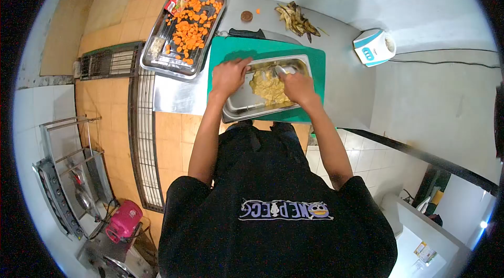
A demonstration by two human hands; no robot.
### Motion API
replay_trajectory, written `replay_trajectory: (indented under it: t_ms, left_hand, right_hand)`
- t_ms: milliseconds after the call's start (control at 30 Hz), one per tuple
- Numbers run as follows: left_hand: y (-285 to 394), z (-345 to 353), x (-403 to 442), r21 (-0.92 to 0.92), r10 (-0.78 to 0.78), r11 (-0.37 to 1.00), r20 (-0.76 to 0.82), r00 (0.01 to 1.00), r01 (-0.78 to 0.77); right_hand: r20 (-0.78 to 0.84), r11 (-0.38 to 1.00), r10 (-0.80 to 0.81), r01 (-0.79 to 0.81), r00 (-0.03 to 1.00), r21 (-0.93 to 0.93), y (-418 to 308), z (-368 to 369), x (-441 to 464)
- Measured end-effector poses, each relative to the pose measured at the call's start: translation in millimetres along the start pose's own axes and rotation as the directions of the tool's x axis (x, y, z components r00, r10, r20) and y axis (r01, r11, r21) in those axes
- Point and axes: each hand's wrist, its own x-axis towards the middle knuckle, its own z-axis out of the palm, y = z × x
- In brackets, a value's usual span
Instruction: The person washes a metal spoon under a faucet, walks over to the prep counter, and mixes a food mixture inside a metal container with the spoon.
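Note:
A rectangular metal tray (241,100) rests on a green cutting board (318,68) in front of me. Yellow mashed food (266,88), lumpy in texture, lies in the tray's middle and right part. My left hand (230,77) grips the tray's upper left rim. Over the right side of the tray, my right hand (298,88) is closed around a silvery utensil (280,69), perhaps a spoon, whose end meets the mash. My fingers hide most of its handle, so its exact kind is unclear.
A larger metal tray (198,70) with chopped carrots (188,35) and a red packet (175,5) stands at left. Behind the board lie a black-handled knife (247,33), a brown round piece (246,16) and banana peels (297,19). A white-and-blue appliance (374,47) sits at right.

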Motion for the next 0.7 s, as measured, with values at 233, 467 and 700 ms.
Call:
replay_trajectory:
  t_ms: [233, 467, 700]
  left_hand:
    - [-0.4, 2.1, -0.7, 0.000, -0.007, 1.000, -0.014, 1.000, 0.007]
    - [-0.5, 0.5, -2.3, -0.030, -0.003, 1.000, -0.046, 0.999, 0.002]
    - [-1.5, 2.6, -4.9, -0.026, -0.014, 1.000, -0.030, 0.999, 0.013]
  right_hand:
    - [0.274, 1.000, -0.012, 0.019, 0.962, -0.024, 2.9, 0.1, 4.2]
    - [0.133, 0.996, 0.077, -0.081, 0.988, 0.028, -7.3, -5.2, -2.7]
    - [0.172, 0.972, 0.157, -0.183, 0.973, 0.148, 0.2, -14.5, -6.0]
